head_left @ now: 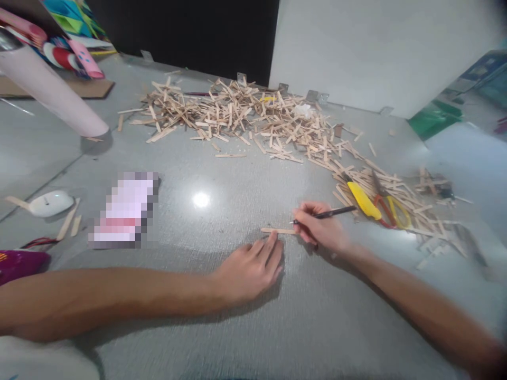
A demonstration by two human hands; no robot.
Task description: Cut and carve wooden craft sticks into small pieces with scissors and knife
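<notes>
A short wooden craft stick (273, 230) lies flat on the grey table. My left hand (253, 266) rests palm down just below it, fingers stretched out, one fingertip touching the stick from above; its thumb is hidden. In my right hand (319, 227) is a black pen (336, 212), pinched between thumb and fingers. The pen's tip points left, close over the stick's right part. That end of the stick passes out of sight behind my right fingers.
A heap of craft sticks (229, 113) spreads along the back. A yellow cutter (362, 200) and scissors (397, 212) lie right. Leftward are a phone (125, 203), a white mouse-shaped object (51, 203), a purple object (24, 265) and a pale pink bottle (59, 95).
</notes>
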